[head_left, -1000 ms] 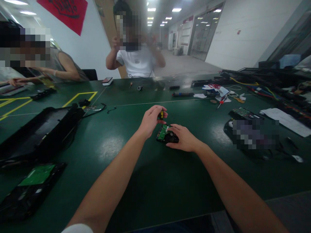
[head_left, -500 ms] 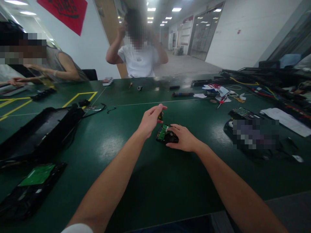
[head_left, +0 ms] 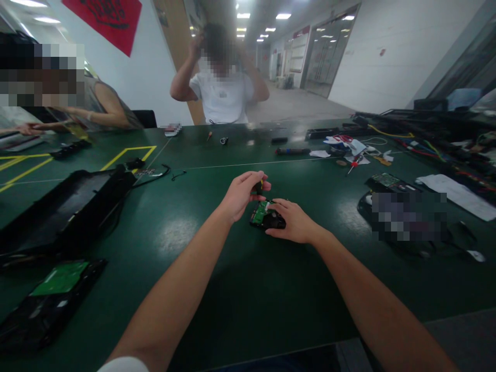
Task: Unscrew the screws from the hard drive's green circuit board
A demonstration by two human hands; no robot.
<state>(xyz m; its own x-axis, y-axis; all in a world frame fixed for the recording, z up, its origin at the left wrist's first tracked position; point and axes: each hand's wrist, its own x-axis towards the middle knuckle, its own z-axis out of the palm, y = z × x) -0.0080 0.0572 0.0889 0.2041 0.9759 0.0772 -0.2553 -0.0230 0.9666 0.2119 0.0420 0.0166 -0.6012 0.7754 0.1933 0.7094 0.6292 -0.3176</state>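
Note:
A small black hard drive [head_left: 266, 217] with a green circuit board on top lies on the dark green table [head_left: 240, 289] in the middle of the head view. My right hand [head_left: 295, 222] rests on its right side, fingers curled over it and holding it down. Just above the drive, my left hand [head_left: 242, 194] is closed round a small screwdriver [head_left: 258, 187] with a black and yellow handle, tip pointing down at the board.
A large black casing [head_left: 62, 212] and another drive with a green board [head_left: 50, 294] lie at the left. Tools, papers, cables and boards clutter the right side [head_left: 387, 181]. Two other people sit at the far side of the table.
My left hand's fingers opened a little around the screwdriver handle, then closed on it again. The right hand and the drive stayed put. The person opposite raised both hands to the head.

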